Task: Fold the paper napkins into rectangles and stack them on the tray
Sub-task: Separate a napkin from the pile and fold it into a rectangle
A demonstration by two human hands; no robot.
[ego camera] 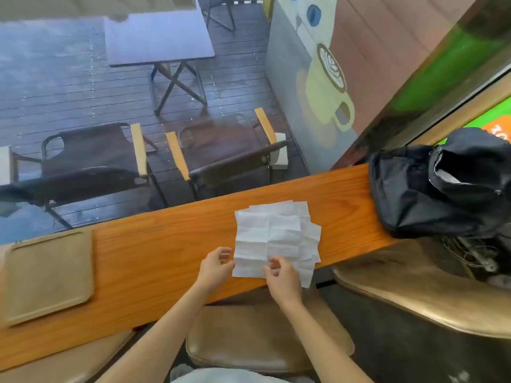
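A loose pile of unfolded white paper napkins [276,233] lies on the narrow wooden counter [166,244], its creases showing. The near edge of the pile hangs over the counter's front edge. My left hand [214,268] pinches the near left corner of the top napkin. My right hand [282,277] pinches the same napkin's near edge, a little to the right. A tan rectangular tray [47,275] with nothing on it sits at the counter's left end, well apart from the pile.
A black backpack [439,186] rests on the counter's right end. Brown padded stools [265,338] stand below the counter. Beyond the window glass are folding chairs [91,164] and a table [157,37] on a wet deck.
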